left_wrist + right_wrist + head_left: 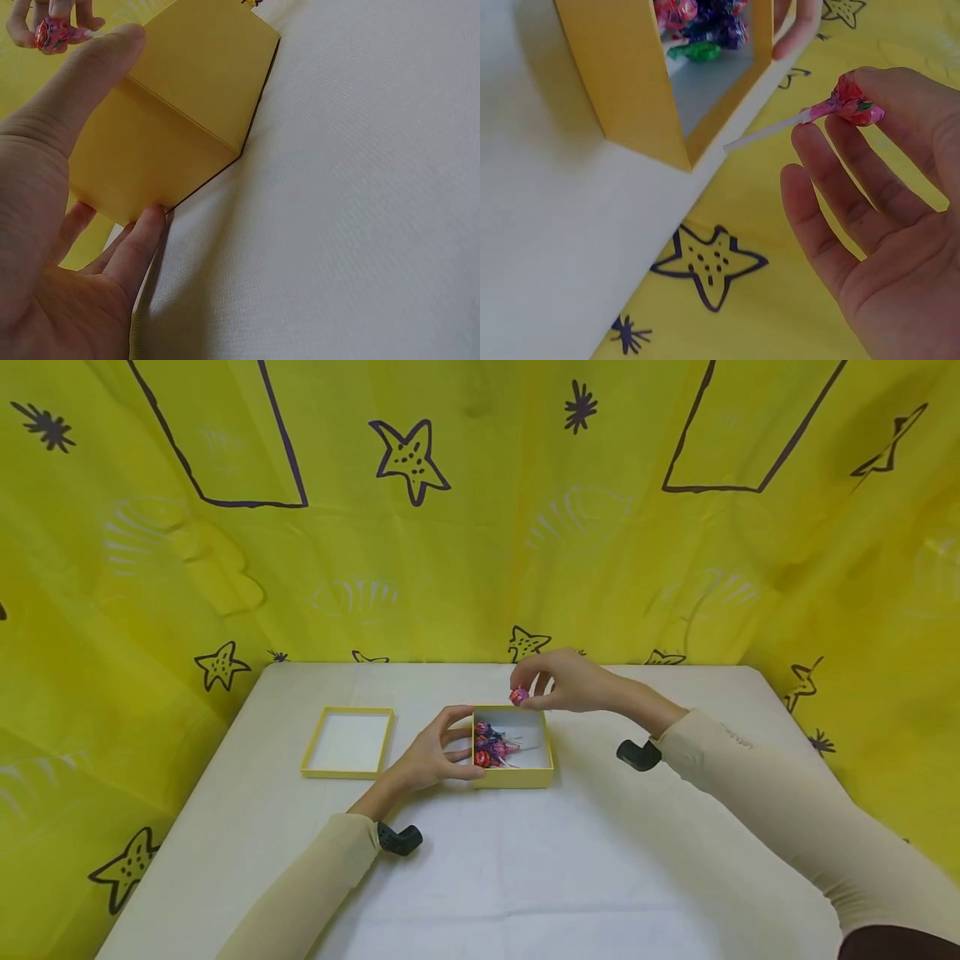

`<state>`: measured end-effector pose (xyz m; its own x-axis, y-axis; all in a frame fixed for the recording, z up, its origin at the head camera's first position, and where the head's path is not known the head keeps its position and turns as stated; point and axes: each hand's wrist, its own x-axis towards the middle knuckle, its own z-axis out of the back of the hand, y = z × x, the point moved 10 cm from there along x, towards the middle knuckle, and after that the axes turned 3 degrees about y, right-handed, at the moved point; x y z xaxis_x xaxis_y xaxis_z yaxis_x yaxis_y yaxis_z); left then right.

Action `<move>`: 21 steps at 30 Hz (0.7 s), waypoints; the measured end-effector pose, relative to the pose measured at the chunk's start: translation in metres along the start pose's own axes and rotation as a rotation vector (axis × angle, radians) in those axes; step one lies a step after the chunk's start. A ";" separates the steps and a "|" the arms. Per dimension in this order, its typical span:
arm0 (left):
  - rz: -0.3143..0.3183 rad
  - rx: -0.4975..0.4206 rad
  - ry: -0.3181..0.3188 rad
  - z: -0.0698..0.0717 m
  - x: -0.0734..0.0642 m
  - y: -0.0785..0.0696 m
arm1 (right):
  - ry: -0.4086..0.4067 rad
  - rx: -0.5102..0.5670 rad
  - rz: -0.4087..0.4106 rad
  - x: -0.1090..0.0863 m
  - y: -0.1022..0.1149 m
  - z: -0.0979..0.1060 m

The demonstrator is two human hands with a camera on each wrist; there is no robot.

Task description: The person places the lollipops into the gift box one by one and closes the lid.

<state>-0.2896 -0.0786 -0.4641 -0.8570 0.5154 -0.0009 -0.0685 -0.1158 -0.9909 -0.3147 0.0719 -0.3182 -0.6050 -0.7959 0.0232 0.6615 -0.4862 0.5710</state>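
Note:
A yellow box (513,779) with a pale inside stands uncovered on the table. Wrapped lollipops (491,747), several in red, pink, dark blue and green, lie bunched along its left side, sticks pointing right. My left hand (433,756) grips the box from the left, thumb at the near corner and fingers along the left wall. Above the far right part of the box, my right hand (573,681) pinches a lollipop (847,105) by its red and pink wrapped head. Its white stick slants toward the box opening in the right wrist view.
Left of the box lies a shallow yellow-rimmed lid (348,742), its white inside facing up. A white cloth covers the table (465,877). Behind it and at both sides hangs a yellow curtain (480,543) printed with stars and fish.

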 end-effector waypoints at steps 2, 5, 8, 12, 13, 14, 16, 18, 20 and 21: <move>0.000 -0.007 0.000 0.000 0.000 0.001 | 0.016 0.008 0.001 0.006 -0.001 -0.009; -0.003 -0.014 0.000 0.000 0.000 0.000 | 0.036 0.018 -0.006 0.013 -0.005 -0.021; -0.001 -0.013 -0.002 0.001 0.000 0.000 | 0.049 0.039 -0.013 0.018 -0.009 -0.032; 0.014 -0.010 -0.005 0.000 0.000 0.002 | 0.059 0.056 -0.029 0.021 -0.016 -0.044; 0.018 -0.009 -0.006 0.000 0.000 0.002 | 0.060 0.053 -0.037 0.021 -0.018 -0.047; 0.018 -0.007 -0.005 0.000 0.000 0.002 | 0.062 0.050 -0.044 0.022 -0.020 -0.050; 0.026 -0.008 -0.005 0.001 0.001 0.004 | 0.065 0.041 -0.053 0.022 -0.022 -0.054; 0.026 -0.010 -0.006 0.001 0.001 0.004 | 0.072 0.037 -0.057 0.022 -0.024 -0.057; 0.026 -0.008 -0.005 0.001 0.002 0.004 | 0.082 0.039 -0.057 0.023 -0.025 -0.061; 0.029 -0.009 -0.006 0.001 0.002 0.005 | 0.087 0.036 -0.055 0.023 -0.025 -0.063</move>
<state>-0.2920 -0.0793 -0.4685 -0.8617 0.5066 -0.0285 -0.0395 -0.1229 -0.9916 -0.3174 0.0431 -0.3839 -0.5982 -0.7973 -0.0800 0.6109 -0.5184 0.5984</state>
